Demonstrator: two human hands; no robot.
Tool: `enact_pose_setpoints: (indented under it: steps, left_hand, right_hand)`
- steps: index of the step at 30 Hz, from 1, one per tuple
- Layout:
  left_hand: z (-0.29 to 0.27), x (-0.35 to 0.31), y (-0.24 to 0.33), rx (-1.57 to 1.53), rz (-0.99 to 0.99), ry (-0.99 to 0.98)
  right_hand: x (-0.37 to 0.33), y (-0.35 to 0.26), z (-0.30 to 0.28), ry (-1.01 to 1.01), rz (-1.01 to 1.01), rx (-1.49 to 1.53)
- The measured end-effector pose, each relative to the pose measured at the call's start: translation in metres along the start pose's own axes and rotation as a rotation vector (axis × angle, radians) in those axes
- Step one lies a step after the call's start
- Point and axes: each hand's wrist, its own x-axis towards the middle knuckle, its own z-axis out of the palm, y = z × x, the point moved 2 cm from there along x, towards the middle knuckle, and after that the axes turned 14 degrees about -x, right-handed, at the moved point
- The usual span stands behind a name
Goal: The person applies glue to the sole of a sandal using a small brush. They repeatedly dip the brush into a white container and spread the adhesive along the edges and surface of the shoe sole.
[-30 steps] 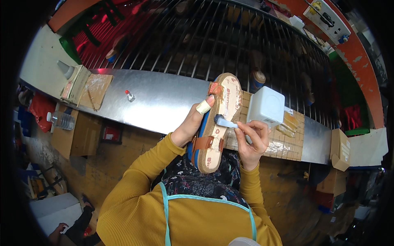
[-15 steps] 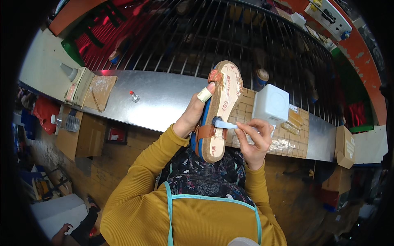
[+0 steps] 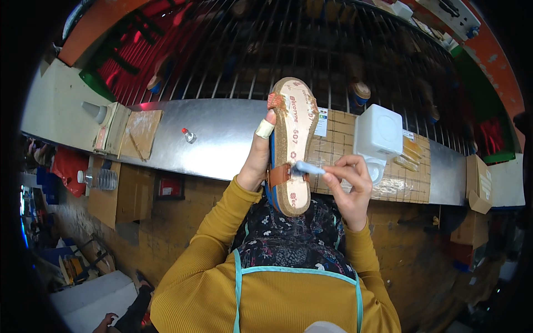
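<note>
My left hand (image 3: 256,154) holds a shoe sole (image 3: 296,133) upright by its left edge, the thumb on the rim and the other fingers hidden behind. It has a cork border, a pale underside, blue along the left side and brown straps folded over the edges. Glossy patches show near its upper strap. Between thumb and fingertips, my right hand (image 3: 351,186) pinches a small light-blue brush (image 3: 311,168). The brush's dark head touches the sole by the lower strap. A white square container (image 3: 379,132) stands behind the right hand, next to a white round dish (image 3: 373,169).
A metal bench (image 3: 214,130) runs across, with a small red-capped bottle (image 3: 189,135) and a stained board (image 3: 140,133) on its left. Cardboard (image 3: 338,125) covers its right part. Beyond is a rack of metal bars (image 3: 222,66) carrying more shoes. A cardboard box (image 3: 478,183) stands far right.
The brush head has moved down the sole from above the lower strap to beside it. My view has shifted slightly, and the sole stands more upright.
</note>
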Motion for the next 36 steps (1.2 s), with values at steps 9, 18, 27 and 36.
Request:
enact_pose_setpoints:
  steps: [9, 18, 27, 36]
  left_hand:
    - [-0.019, 0.003, 0.001, 0.054, 0.129, 0.063]
    - [-0.021, 0.003, 0.006, 0.094, 0.138, 0.036]
    - [-0.024, 0.009, 0.006, 0.088, 0.119, 0.079]
    - [-0.008, 0.013, 0.004, 0.076, 0.148, 0.062]
  right_hand:
    - [-0.002, -0.011, 0.016, 0.118, -0.146, -0.305]
    - [0.005, -0.001, 0.018, 0.06, -0.191, -0.244]
    - [-0.005, 0.004, 0.014, -0.054, -0.151, -0.171]
    - [0.011, 0.004, 0.012, 0.154, -0.076, -0.091]
